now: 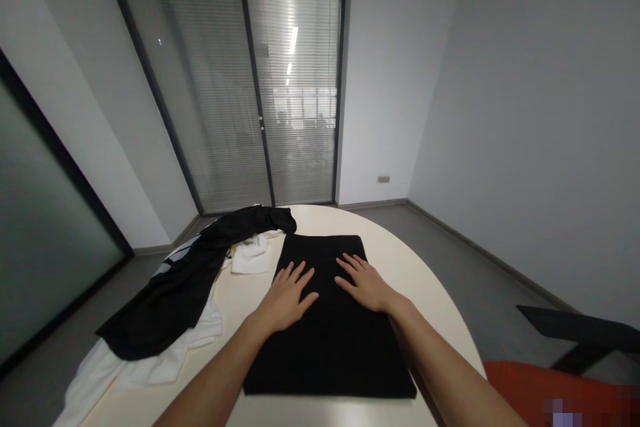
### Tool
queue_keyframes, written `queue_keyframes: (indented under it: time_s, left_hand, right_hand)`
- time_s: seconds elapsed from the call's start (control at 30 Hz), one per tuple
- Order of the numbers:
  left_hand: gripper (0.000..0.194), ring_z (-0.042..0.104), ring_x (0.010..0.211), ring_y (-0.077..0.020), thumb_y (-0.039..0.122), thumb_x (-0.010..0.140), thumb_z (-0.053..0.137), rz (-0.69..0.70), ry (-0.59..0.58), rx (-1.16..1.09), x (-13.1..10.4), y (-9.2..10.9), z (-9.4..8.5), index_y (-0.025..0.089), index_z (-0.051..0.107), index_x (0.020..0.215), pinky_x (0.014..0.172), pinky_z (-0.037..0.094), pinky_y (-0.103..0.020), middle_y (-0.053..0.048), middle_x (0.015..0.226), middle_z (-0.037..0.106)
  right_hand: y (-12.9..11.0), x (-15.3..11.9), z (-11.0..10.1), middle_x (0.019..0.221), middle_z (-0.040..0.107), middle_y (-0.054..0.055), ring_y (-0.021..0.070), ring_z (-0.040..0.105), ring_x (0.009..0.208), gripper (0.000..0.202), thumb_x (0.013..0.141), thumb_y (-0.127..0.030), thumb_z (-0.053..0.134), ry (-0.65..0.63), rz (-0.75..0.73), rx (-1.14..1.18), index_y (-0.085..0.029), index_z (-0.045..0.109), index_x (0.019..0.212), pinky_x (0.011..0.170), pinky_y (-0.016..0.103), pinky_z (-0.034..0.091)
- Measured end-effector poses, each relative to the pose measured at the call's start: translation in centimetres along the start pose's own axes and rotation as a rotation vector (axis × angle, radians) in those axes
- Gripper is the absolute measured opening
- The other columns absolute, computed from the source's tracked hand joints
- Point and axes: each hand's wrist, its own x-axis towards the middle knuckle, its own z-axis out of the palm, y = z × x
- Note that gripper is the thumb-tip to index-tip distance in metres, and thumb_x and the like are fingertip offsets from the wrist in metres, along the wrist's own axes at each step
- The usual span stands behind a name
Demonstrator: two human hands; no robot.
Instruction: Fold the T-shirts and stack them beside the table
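A black garment [330, 353], folded into a flat, neat rectangle, lies on the pale round table [400, 247] in front of me. What kind of garment it is, I cannot make out. My left hand [287, 297] rests flat on its left side with the fingers spread. Over its right side lies my right hand [365, 283], palm down, fingers apart. Neither hand grips the cloth. To the left, a loose black garment [160, 307] is heaped over white clothing [145, 370], partly hiding it.
The clothes pile hangs over the table's left edge. An orange chair [545, 380] with a dark armrest [575, 327] stands close at the right. Beyond the table are a glass door with blinds [300, 147] and grey walls.
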Motion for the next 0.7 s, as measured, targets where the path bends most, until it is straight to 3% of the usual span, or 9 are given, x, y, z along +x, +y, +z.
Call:
queue_keyframes:
  time_s: [0.1,0.17,0.23,0.3,0.53,0.7]
  left_hand:
    - [0.057,0.021,0.150,-0.0367,0.046,0.096,0.049,0.064,-0.007,0.012,-1.1,1.4,-0.8,0.026,0.046,0.149,0.120,0.016,-0.060,-0.010,0.161,0.032]
    - [0.058,0.021,0.151,-0.0338,0.045,0.096,0.051,0.209,-0.047,-0.011,-2.5,3.3,-1.4,0.030,0.042,0.151,0.121,0.017,-0.058,-0.007,0.162,0.029]
    - [0.066,0.020,0.151,-0.0325,0.043,0.093,0.058,0.393,-0.152,-0.039,-4.0,5.3,-1.8,0.035,0.035,0.154,0.122,0.017,-0.057,-0.003,0.164,0.025]
    - [0.070,0.021,0.151,-0.0345,0.041,0.089,0.063,0.494,-0.254,-0.046,-5.3,6.6,-2.0,0.037,0.035,0.154,0.121,0.016,-0.059,-0.003,0.164,0.025]
    - [0.082,0.013,0.151,-0.0385,0.045,0.084,0.067,0.515,-0.361,0.028,-6.9,6.3,-2.3,0.034,0.029,0.156,0.119,0.013,-0.064,-0.007,0.166,0.013]
    - [0.087,0.010,0.152,-0.0379,0.045,0.081,0.071,0.488,-0.333,0.048,-7.4,6.3,-2.0,0.035,0.028,0.156,0.120,0.010,-0.062,-0.007,0.167,0.011]
  right_hand:
    - [0.9,0.4,0.2,0.158,0.040,0.007,0.0336,0.029,0.148,0.061,0.096,-0.060,0.045,0.037,-0.013,-0.022,-0.028,0.050,0.147,0.120,0.052,0.023]
    - [1.1,0.6,-0.1,0.155,0.045,0.007,0.0325,0.034,0.145,0.055,0.098,-0.056,0.044,0.064,-0.033,-0.028,-0.028,0.054,0.144,0.118,0.052,0.027]
    - [1.2,0.7,-0.5,0.150,0.051,0.007,0.0296,0.042,0.140,0.047,0.100,-0.050,0.042,0.083,-0.055,-0.018,-0.028,0.059,0.139,0.116,0.051,0.031]
    - [1.3,0.8,-0.9,0.144,0.057,0.007,0.0267,0.048,0.135,0.043,0.101,-0.045,0.040,0.103,-0.075,-0.007,-0.028,0.063,0.133,0.114,0.048,0.034]
    - [2.1,1.2,-0.5,0.132,0.064,0.008,0.0250,0.054,0.125,0.033,0.098,-0.039,0.048,0.169,-0.094,-0.005,-0.024,0.067,0.120,0.108,0.043,0.039]
    - [0.8,2.3,-1.0,0.124,0.065,0.007,0.0261,0.057,0.114,0.026,0.096,-0.035,0.049,0.115,0.052,-0.114,-0.024,0.067,0.112,0.099,0.042,0.042]
